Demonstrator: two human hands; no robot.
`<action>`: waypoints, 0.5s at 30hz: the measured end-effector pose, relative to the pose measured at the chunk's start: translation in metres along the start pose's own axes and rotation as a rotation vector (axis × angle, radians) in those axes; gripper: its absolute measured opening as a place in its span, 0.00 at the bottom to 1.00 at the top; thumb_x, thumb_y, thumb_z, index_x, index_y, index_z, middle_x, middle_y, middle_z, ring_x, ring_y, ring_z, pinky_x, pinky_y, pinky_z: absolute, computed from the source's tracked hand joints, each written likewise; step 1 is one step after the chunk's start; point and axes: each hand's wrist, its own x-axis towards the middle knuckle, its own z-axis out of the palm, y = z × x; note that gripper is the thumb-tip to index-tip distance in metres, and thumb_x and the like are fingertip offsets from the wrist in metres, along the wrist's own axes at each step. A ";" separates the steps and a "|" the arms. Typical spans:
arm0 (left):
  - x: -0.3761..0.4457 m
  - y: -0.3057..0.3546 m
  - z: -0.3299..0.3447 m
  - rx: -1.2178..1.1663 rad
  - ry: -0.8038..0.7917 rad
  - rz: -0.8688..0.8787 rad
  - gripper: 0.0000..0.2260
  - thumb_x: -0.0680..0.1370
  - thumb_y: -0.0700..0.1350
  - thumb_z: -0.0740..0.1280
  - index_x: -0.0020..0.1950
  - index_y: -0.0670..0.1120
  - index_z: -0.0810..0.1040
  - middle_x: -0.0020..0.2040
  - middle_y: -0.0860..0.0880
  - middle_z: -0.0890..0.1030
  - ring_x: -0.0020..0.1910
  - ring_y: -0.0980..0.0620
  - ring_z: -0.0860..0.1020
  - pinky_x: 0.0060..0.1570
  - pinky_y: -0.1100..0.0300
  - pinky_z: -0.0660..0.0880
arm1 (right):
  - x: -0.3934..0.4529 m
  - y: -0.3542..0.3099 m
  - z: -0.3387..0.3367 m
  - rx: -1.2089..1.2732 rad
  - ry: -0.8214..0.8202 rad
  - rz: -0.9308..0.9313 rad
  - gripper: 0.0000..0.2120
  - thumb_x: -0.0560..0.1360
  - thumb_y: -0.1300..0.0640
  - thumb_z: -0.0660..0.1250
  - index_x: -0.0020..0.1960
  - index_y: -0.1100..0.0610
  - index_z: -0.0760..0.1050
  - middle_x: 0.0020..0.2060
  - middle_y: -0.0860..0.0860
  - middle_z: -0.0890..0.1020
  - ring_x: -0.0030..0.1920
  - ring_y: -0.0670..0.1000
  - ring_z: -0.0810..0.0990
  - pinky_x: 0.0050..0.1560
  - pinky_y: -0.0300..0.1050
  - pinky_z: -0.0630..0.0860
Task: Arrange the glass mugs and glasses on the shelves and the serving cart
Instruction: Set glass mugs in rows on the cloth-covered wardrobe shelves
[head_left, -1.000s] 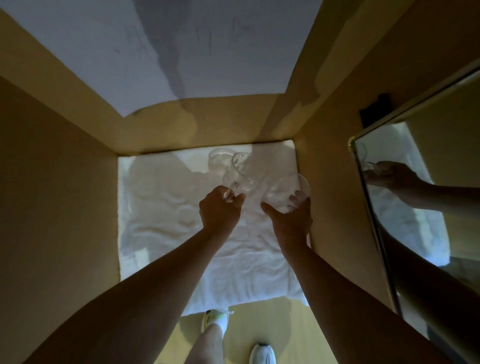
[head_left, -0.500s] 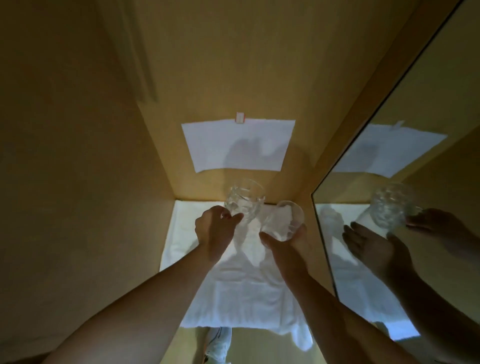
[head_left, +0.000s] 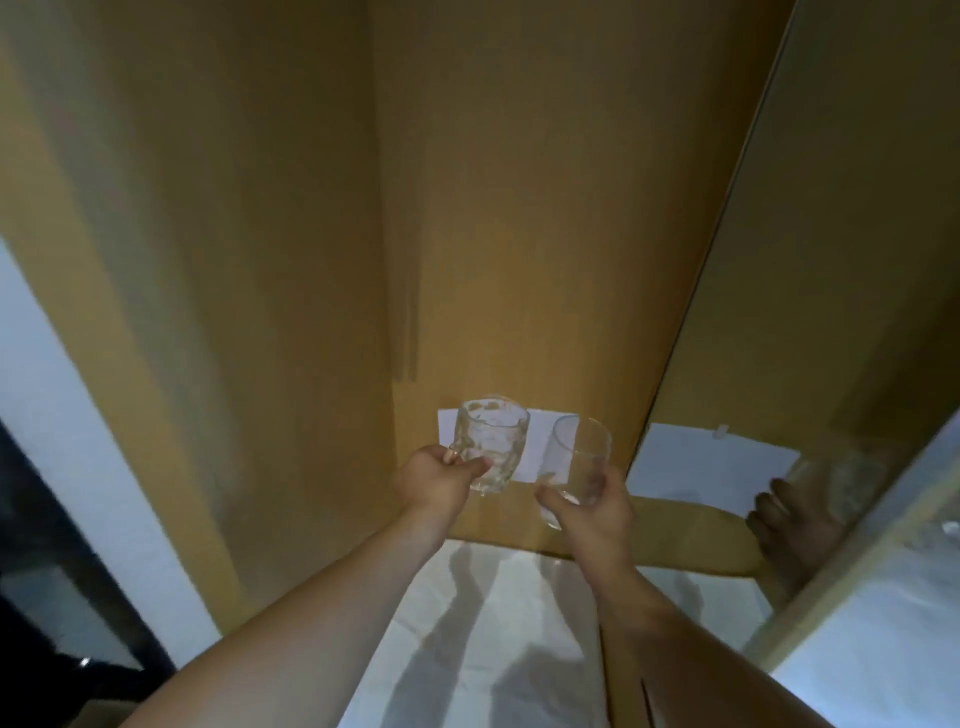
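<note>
Both hands raised: left hand (head_left: 439, 480) grips a glass mug (head_left: 488, 448), right hand (head_left: 592, 506) holds a plain glass (head_left: 577, 462), neither yet shelved, above a white cloth (head_left: 483, 639)

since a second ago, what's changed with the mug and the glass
Both were lifted off the white cloth: the left hand has raised the glass mug by its handle, and the right hand has raised the plain glass, now held up before the wooden back panel. The grips are unchanged, mug left of glass, and the cloth stays flat below.
</note>
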 end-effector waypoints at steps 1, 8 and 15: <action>-0.009 0.011 -0.008 -0.001 0.028 0.019 0.18 0.64 0.54 0.82 0.30 0.47 0.75 0.29 0.51 0.80 0.34 0.49 0.80 0.30 0.62 0.71 | -0.003 -0.012 -0.005 0.012 -0.007 -0.020 0.30 0.54 0.40 0.81 0.51 0.40 0.72 0.45 0.38 0.82 0.46 0.39 0.82 0.44 0.37 0.75; -0.068 0.072 -0.050 -0.058 0.088 0.065 0.16 0.64 0.54 0.82 0.37 0.44 0.83 0.36 0.48 0.85 0.39 0.46 0.84 0.45 0.51 0.82 | -0.036 -0.075 -0.045 -0.026 -0.057 -0.117 0.35 0.61 0.44 0.83 0.63 0.49 0.72 0.54 0.45 0.80 0.53 0.49 0.79 0.45 0.41 0.74; -0.110 0.105 -0.088 -0.138 0.091 0.123 0.16 0.63 0.54 0.83 0.35 0.45 0.82 0.37 0.49 0.85 0.40 0.48 0.85 0.46 0.50 0.83 | -0.074 -0.123 -0.076 -0.033 0.034 -0.193 0.32 0.62 0.42 0.81 0.59 0.44 0.69 0.43 0.33 0.76 0.41 0.32 0.73 0.37 0.30 0.66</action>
